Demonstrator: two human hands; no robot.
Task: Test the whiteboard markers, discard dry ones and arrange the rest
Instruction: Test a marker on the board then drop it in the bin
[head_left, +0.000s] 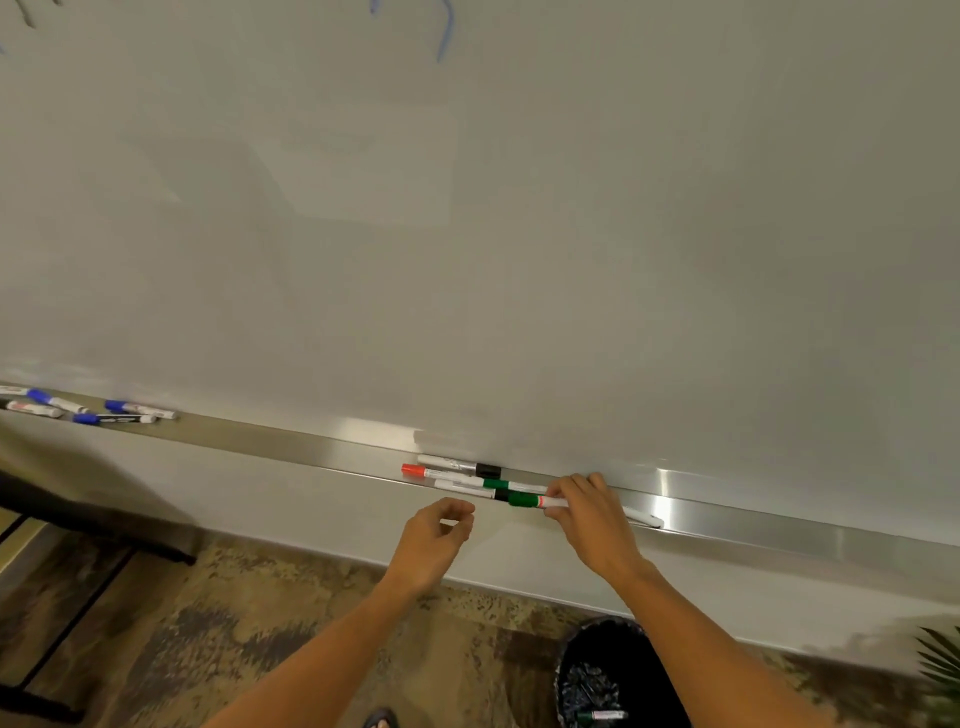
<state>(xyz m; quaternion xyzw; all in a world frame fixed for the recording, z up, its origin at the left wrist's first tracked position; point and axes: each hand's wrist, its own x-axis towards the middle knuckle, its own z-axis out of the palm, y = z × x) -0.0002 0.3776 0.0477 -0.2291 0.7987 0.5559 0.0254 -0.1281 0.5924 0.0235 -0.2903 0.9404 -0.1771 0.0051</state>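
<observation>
My right hand (587, 512) grips a green-capped marker (524, 500) at the front edge of the metal tray (332, 451), its cap pointing left. Beside it on the tray lie a black-capped marker (460, 465), a red-capped marker (431, 472) and another green marker (485, 484). My left hand (436, 535) hovers just below the tray with fingers loosely curled, holding nothing. A white marker end (644, 517) sticks out to the right of my right hand. Several blue markers (91, 410) lie at the tray's far left.
The whiteboard (519, 234) fills the upper view, with blue strokes (444, 31) near its top. A black bin (610, 675) on the floor below my right arm holds a green marker (600, 715). A dark table leg (93, 525) stands at left, a plant (940, 660) at right.
</observation>
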